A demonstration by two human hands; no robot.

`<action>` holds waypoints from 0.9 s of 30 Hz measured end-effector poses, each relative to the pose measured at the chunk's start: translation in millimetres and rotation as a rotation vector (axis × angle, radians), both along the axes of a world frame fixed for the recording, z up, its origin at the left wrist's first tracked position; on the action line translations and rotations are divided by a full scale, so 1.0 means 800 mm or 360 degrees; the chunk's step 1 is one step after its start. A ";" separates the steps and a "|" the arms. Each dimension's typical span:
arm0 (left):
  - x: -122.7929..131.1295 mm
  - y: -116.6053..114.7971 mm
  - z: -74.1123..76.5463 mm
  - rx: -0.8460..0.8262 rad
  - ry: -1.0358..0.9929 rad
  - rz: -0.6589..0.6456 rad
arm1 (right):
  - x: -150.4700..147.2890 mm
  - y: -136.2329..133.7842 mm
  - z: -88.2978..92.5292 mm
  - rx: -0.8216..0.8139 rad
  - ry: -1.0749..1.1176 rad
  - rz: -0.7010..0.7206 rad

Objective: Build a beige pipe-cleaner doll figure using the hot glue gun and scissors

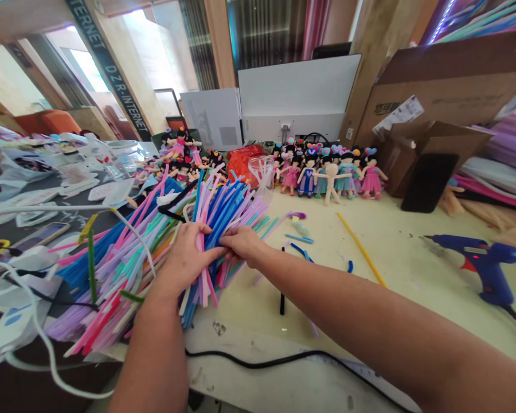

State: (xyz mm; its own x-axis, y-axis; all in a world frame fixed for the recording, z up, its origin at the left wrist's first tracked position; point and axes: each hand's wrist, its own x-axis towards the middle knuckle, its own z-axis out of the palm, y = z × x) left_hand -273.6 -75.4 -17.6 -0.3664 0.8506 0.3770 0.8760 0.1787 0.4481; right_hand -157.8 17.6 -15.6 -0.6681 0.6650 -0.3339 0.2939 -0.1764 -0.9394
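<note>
A thick bundle of chenille stems (227, 206) in blue, pink, lilac and white stands slanted in front of me. My left hand (188, 252) grips it from the left, thumb laid across the stems. From the right, my right hand (243, 244) has its fingers closed at the blue stems of the same bundle; the fingertips are partly hidden among them. More loose stems (124, 264) in many colours lie heaped to the left, under and beside my left wrist. Cut pieces, one a short black stem (282, 287), lie to the right of the bundle.
Small dolls (309, 175) line the table's back, before a white monitor (298, 86). A blue glue gun (484, 261) sits at right, near a yellow stem (361, 249). A black phone (430, 182) leans on a cardboard box (395, 155). A black cable (258, 364) crosses the front edge.
</note>
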 end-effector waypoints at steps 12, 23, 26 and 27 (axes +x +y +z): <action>-0.001 0.003 -0.001 -0.0013 0.0039 0.0089 | 0.093 0.019 0.022 0.0252 -0.0250 0.0054; 0.007 0.001 0.010 0.0011 -0.0079 0.0074 | 0.170 0.036 0.019 0.1113 -0.0762 0.0297; 0.008 0.001 0.012 -0.0030 -0.0078 0.0048 | 0.137 0.028 0.018 0.0912 -0.0538 0.0314; 0.008 0.001 0.013 -0.0036 -0.0076 0.0048 | 0.123 0.024 0.017 0.0810 -0.0523 0.0341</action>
